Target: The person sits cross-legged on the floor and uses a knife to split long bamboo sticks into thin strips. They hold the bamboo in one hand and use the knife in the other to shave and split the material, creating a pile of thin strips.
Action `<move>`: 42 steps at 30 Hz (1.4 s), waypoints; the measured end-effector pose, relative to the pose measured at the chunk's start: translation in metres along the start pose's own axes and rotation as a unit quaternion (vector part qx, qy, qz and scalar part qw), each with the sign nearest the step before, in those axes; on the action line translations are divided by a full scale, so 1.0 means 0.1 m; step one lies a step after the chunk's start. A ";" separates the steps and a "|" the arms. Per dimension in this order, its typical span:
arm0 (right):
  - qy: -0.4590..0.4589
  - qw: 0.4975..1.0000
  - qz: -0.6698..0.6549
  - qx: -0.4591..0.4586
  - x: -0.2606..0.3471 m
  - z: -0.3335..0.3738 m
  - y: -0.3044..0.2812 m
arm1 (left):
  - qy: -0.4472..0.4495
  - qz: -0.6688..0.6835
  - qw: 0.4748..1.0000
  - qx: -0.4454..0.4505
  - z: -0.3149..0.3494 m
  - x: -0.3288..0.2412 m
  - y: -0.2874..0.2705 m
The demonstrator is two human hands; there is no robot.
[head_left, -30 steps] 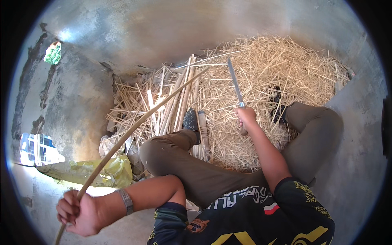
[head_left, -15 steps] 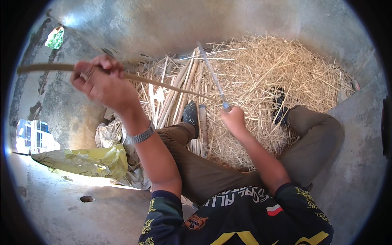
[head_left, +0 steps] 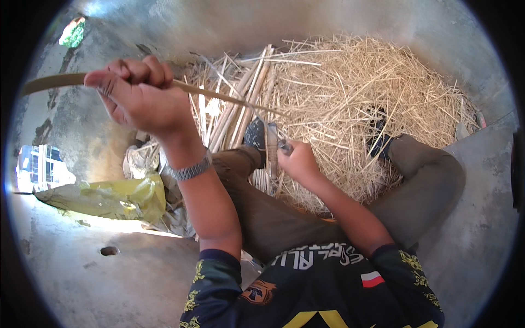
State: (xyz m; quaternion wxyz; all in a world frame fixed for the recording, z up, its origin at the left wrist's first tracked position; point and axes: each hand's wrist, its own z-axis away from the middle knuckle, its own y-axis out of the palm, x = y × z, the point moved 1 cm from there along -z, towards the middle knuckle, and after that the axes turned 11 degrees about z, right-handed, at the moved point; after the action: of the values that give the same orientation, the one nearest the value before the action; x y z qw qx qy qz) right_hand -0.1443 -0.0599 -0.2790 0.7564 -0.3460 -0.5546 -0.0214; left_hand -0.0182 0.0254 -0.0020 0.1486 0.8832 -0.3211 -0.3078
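Note:
My left hand point(head_left: 145, 101), raised at the left with a metal-banded watch on its wrist, is closed around a long, thin bamboo-like strip point(head_left: 219, 97). One end of the strip runs off to the left; the other slopes down to the right past my left shoe. Lower and nearer the middle, my right hand point(head_left: 299, 165) grips the handle of a long, narrow-bladed knife point(head_left: 284, 146). Its blade points up and to the left, crossing the strip, though whether they touch I cannot tell.
A big heap of straw-coloured shavings point(head_left: 350, 98) lies between my legs and the back wall. Several pale split sticks point(head_left: 240, 115) lie beside my left shoe point(head_left: 254, 134). A yellow plastic sack point(head_left: 117, 199) rests at the left, near a hole point(head_left: 110, 251) in the concrete.
My right hand has moved left, and the knife blade has swung over to the left across the strip. My left hand has shifted slightly, still holding the strip.

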 end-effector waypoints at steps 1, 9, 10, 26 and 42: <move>0.036 0.999 -0.006 0.027 -0.17 -0.07 0.05 | -0.002 0.001 1.000 -0.003 0.04 0.00 0.00; 0.033 0.999 0.019 0.036 -0.16 -0.03 0.17 | 0.034 -0.034 0.996 -0.075 -0.09 -0.06 -0.25; 0.033 0.998 0.022 0.043 -0.16 -0.03 0.12 | 0.022 -0.018 0.997 -0.070 -0.06 -0.02 -0.22; 0.102 0.991 0.078 0.039 -0.39 -0.08 0.18 | 0.024 -0.064 0.995 -0.074 0.02 0.00 -0.21; -0.028 0.996 0.086 -0.019 -0.17 -0.21 0.15 | -0.026 -0.037 0.995 -0.084 0.03 0.41 -0.25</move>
State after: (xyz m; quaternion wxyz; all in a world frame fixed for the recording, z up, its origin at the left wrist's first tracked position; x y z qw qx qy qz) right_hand -0.1273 -0.0658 -0.3036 0.7333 -0.4068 -0.5431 0.0429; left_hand 0.0163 0.0165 -0.0343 0.2025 0.8707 -0.2651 -0.3615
